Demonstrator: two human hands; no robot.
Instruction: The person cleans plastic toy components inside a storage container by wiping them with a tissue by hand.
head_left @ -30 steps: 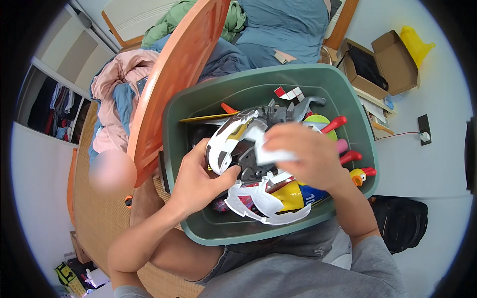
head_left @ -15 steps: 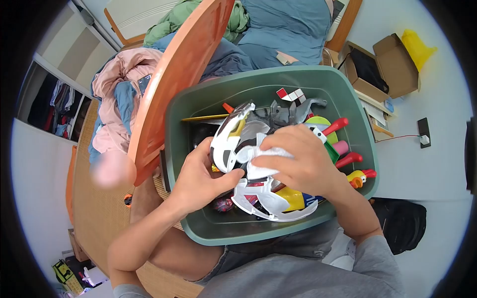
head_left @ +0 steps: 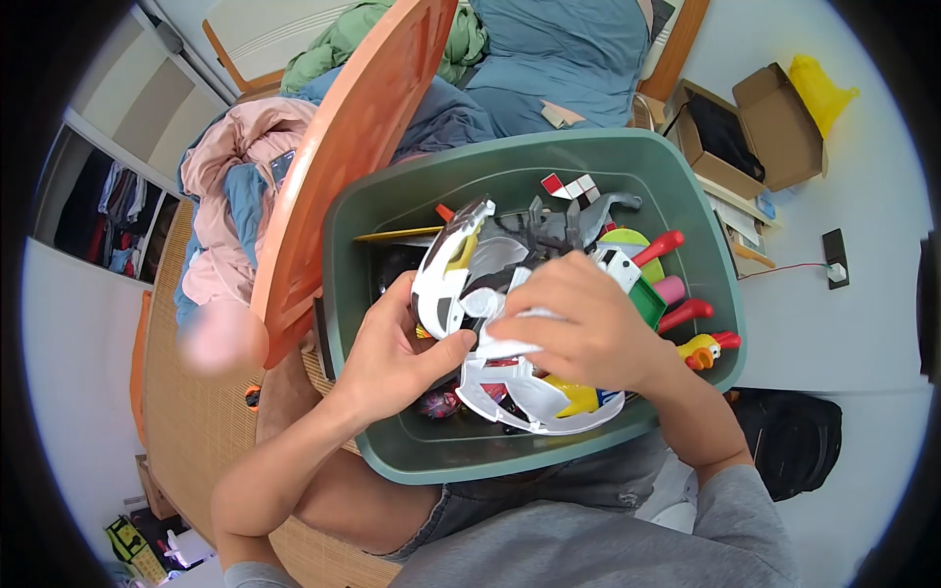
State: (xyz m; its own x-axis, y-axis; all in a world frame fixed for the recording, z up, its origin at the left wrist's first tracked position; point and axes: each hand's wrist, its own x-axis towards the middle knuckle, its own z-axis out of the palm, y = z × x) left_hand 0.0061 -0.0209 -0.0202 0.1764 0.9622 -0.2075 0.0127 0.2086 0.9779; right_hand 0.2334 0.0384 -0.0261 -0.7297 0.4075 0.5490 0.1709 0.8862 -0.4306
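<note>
White cloth (head_left: 502,347) partly hidden, orange panel (head_left: 338,157) cropped

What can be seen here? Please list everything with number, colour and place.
Bin: one, green, centre
Lid: one, orange, standing left of bin
White toy: one, white with black and gold, over bin
Tissue or wipe: one, white, at white toy
Block puzzle: one, red-white, bin's far end
Red handles: two visible, red, bin's right
Bird head: one, yellow, bin's right
Other toys: uncountable, mixed, in bin
Bedding: count unclear, blue, green, pink, beyond bin and left
Closet clothes: uncountable, mixed, left
Carton: one, brown, far right
Yellow bag: one, yellow, beside carton
Black bag: one, black, lower right
Shirt: one, grey, bottom edge
Left grip: one, bare, on white toy
Right grip: one, bare, on tissue or wipe
</note>
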